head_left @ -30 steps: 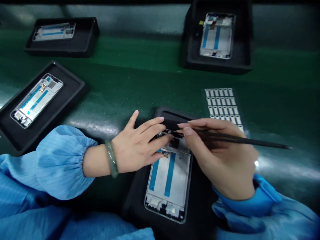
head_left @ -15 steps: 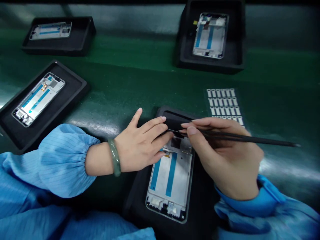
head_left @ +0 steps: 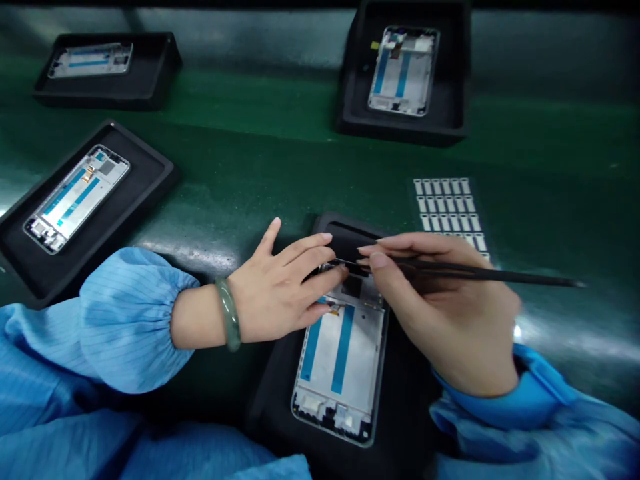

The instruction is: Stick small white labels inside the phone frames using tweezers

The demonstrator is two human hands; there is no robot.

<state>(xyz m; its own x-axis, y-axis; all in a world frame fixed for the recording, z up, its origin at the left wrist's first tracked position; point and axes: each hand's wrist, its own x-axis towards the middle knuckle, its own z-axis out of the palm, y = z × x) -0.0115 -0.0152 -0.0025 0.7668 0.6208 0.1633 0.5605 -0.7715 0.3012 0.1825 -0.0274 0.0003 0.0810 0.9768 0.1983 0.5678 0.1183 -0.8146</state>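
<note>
A phone frame [head_left: 327, 353] with two blue strips lies in a black tray [head_left: 410, 407] in front of me. My left hand [head_left: 285, 283] rests with spread fingers over the frame's upper left end, fingertips at its edge. Pinched between thumb and fingers of my right hand [head_left: 440, 300] is a pair of black tweezers [head_left: 480, 272]. Their tips reach the top end of the frame, close to my left fingertips. Whether the tips grip anything is too small to tell. My fingers hide part of the frame's top.
A sheet of small white stickers [head_left: 445, 205] lies behind my right hand. Another black tray [head_left: 150, 180] with a phone frame [head_left: 77, 200] is at left. Farther back are a tray [head_left: 165, 73] at left and a tray [head_left: 455, 73] at right, each holding a frame. The surface [head_left: 240, 167] is green.
My right hand and the tweezers have shifted slightly left. Both far trays have moved left along the back. My left hand and the near phone frame have hardly moved.
</note>
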